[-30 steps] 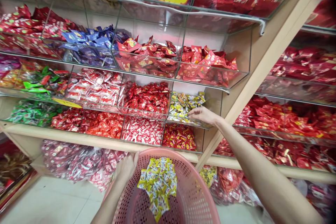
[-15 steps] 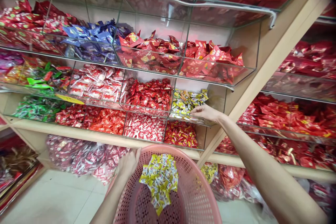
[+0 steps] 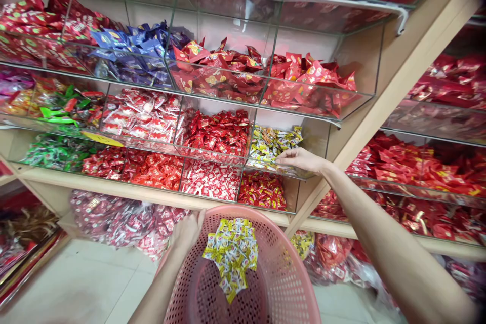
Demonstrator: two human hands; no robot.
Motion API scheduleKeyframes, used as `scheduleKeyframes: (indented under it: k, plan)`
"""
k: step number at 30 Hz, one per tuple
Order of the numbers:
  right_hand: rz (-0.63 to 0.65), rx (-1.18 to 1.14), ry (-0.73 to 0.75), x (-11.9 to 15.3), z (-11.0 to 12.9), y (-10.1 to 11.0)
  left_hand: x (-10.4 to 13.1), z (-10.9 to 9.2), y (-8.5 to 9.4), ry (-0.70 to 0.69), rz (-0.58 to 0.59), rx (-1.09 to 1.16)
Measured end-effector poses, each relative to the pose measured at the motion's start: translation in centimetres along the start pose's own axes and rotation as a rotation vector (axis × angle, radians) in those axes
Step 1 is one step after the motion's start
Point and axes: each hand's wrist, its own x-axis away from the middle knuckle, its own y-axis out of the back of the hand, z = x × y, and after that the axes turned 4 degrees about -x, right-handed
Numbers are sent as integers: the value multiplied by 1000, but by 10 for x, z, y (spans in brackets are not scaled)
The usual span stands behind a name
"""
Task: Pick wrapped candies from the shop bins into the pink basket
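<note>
My left hand is closed round the rim of a pink perforated plastic basket, on its upper left side. A loose heap of small yellow-and-white wrapped candies lies inside the basket. Over at the shelf, my right hand reaches into a clear bin of similar yellow candies. Its fingers are stretched out low at the bin's front, touching or just over the candies there. The fingertips partly blend with the wrappers, and I see no candy clearly held.
Clear bins of red candies, pink-and-white candies and blue packets fill the shelves. A slanting wooden upright stands right of my right hand. Bagged candies lie below on the tiled floor.
The view has shifted slightly. My right hand stays at the yellow candy bin with nearly the same pose, and my left hand keeps its grip on the basket rim.
</note>
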Motion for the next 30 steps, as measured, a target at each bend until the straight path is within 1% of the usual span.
scheduleKeyframes:
  k: [5,8,10,12,15,17,19,20,22,25,27,28,30]
  plan:
    - [31,-18,-30,3,5,-1,0,0,-1,3,-15,-20]
    - [2,-70,-51,4,6,-1,0,1,-2,-11,-23,-20]
    - [-84,-102,-53,6,7,0,0,2,-3,-20,-27,-18]
    - [-236,-145,-23,10,10,1,0,2,-3,-19,-26,-24]
    - [-454,-236,87,25,21,-2,-1,2,-4,-18,-21,-28]
    - [-520,-268,172,43,32,-13,-1,1,-4,-12,-11,-24]
    - [-495,-255,222,63,39,-36,-1,1,-4,-3,-5,-25]
    - [-447,-238,225,73,40,-52,-1,0,-4,-1,-3,-25]
    - [-288,-234,189,88,31,-91,-1,0,-3,-6,-8,-26]
    - [-100,-280,129,98,-4,-157,-1,0,-3,-13,-8,-24]
    - [-55,-213,121,99,-32,-194,-1,0,-3,-13,-10,-26]
    - [-50,-140,125,98,-44,-209,-2,0,-4,-13,-11,-29]
    - [-36,51,153,97,-63,-230,-2,0,-4,-13,-17,-39]
